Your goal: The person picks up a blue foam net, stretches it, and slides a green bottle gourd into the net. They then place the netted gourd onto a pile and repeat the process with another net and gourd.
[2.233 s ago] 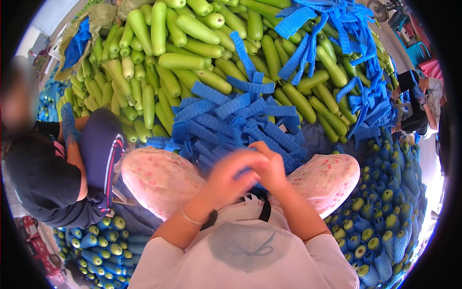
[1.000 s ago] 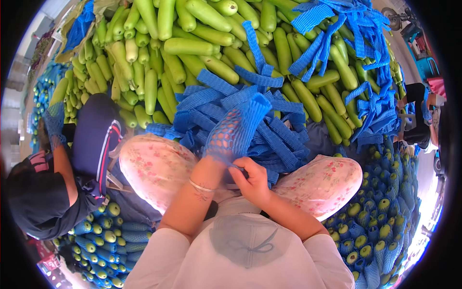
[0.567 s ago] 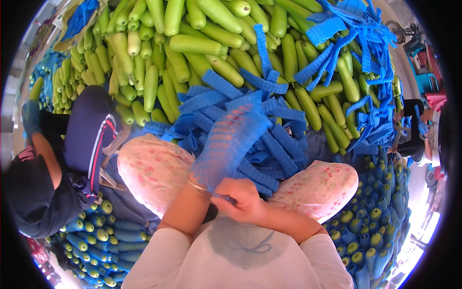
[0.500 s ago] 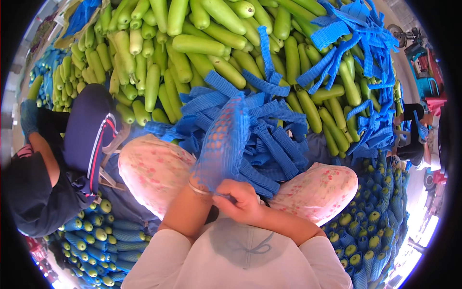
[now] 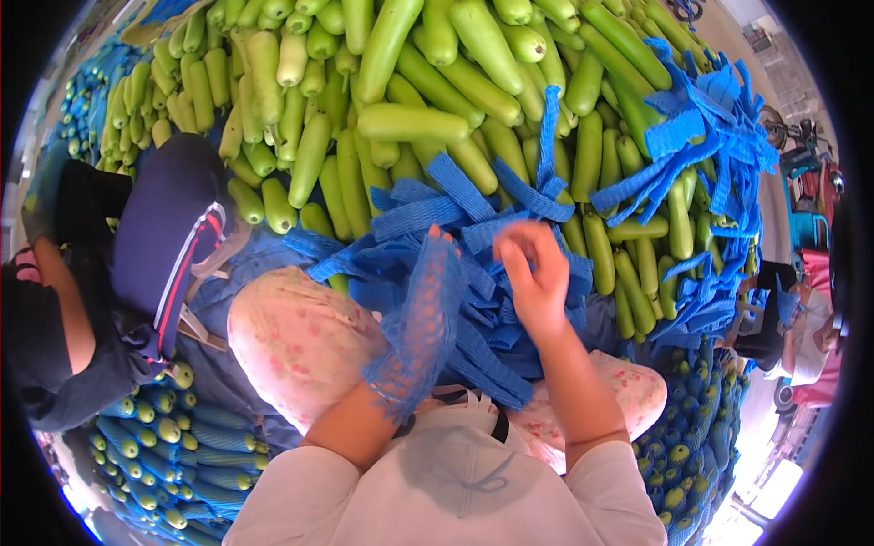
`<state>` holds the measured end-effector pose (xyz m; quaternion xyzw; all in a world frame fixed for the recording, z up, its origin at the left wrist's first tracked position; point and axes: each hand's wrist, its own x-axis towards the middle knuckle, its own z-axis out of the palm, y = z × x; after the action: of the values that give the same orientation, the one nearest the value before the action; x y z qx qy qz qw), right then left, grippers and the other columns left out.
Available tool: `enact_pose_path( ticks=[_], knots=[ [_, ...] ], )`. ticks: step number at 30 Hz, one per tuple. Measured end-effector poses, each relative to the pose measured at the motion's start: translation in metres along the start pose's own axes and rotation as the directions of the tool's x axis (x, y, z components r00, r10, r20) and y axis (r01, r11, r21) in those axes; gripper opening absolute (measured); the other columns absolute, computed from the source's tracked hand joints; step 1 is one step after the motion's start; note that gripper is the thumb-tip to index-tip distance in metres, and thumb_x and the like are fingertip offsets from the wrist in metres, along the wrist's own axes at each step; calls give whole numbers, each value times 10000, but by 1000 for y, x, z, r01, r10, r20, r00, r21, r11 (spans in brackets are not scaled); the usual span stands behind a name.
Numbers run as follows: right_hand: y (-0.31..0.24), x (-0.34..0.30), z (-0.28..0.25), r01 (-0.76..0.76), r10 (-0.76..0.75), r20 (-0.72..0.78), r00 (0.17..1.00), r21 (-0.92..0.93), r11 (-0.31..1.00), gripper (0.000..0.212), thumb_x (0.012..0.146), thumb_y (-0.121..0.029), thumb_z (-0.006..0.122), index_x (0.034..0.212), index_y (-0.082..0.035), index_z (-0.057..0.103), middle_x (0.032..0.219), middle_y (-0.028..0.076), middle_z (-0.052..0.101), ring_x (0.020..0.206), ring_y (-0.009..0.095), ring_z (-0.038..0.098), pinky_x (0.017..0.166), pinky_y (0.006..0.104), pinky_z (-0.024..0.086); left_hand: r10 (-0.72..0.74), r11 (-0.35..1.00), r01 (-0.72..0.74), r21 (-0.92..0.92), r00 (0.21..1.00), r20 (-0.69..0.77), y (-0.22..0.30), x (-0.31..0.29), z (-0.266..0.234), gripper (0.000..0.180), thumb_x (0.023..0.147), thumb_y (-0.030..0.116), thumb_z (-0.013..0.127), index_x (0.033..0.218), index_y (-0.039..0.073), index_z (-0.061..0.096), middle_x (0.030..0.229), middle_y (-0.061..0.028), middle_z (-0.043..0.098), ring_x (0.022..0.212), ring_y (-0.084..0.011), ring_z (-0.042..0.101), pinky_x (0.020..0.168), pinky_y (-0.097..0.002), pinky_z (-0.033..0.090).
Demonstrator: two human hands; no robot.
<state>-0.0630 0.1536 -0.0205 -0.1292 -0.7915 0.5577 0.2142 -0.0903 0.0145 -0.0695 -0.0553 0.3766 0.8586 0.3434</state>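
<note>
One empty right hand (image 5: 535,282), fingers loosely curled, has released the blue tubular mesh net (image 5: 411,341), leaving it sleeving the left hand (image 5: 435,278), its grip unclear.

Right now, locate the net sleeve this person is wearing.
Near the centre of the head view, the net sleeve sits around the left hand, in front of the pile of flat nets, left of the bare right hand.

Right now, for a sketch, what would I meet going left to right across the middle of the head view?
Co-worker's navy knee, wearer's left floral-trousered knee, left hand in a blue mesh sleeve, bare right hand, distant person in a white top.
</note>
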Motion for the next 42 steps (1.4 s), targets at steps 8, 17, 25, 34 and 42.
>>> enact_pose_path(
  ticks=[8, 17, 25, 34, 42],
  knots=[
    [98, 114, 88, 416, -81, 457, 886, -704, 575, 751, 689, -265, 758, 1317, -57, 402, 1402, 164, 347, 1298, 319, 337, 1080, 414, 276, 90, 473, 99, -875, 983, 160, -76, -9, -65, 490, 991, 147, 249, 1470, 133, 148, 1527, -60, 140, 1395, -202, 169, 1136, -361, 174],
    [119, 92, 98, 500, -122, 518, 847, -697, 513, 679, 617, -269, 773, 1191, -32, 497, 1200, 127, 542, 1219, 294, 427, 1111, 421, 223, -113, 853, 36, -521, 987, -117, -37, -32, -19, 492, 1001, 217, 243, 1472, 129, 132, 1530, -56, 120, 1397, -219, 161, 1137, -387, 166],
    [42, 28, -11, -575, 497, 293, 817, 482, 661, 523, 828, -328, 645, 1194, 8, 480, 1095, 130, 595, 1014, 252, 581, 901, 407, 455, 3, 774, -32, 633, 999, 47, -45, -1, -4, 840, 849, 350, 595, 1452, 19, 112, 1481, -251, 115, 1352, -391, 219, 1099, -453, 200],
    [18, -92, -33, -569, 638, 279, 717, 764, 305, 534, 902, -401, 538, 1276, -31, 450, 1173, 98, 571, 1085, 213, 552, 944, 369, 425, 16, 627, -297, 720, 929, 369, -27, -26, 27, 703, 807, 295, 653, 1376, 34, 332, 1285, -260, 448, 1220, -384, 438, 1010, -473, 362],
    [22, -112, -29, -332, 283, -204, 937, -270, 904, 187, 857, -212, 616, 857, -25, 632, 715, 90, 624, 607, 188, 588, 575, 330, 464, -465, 823, 507, -257, 860, 209, -79, -41, -15, 377, 931, 182, 527, 1267, 34, 444, 1097, -92, 560, 1010, -180, 566, 866, -307, 478]
  ],
)
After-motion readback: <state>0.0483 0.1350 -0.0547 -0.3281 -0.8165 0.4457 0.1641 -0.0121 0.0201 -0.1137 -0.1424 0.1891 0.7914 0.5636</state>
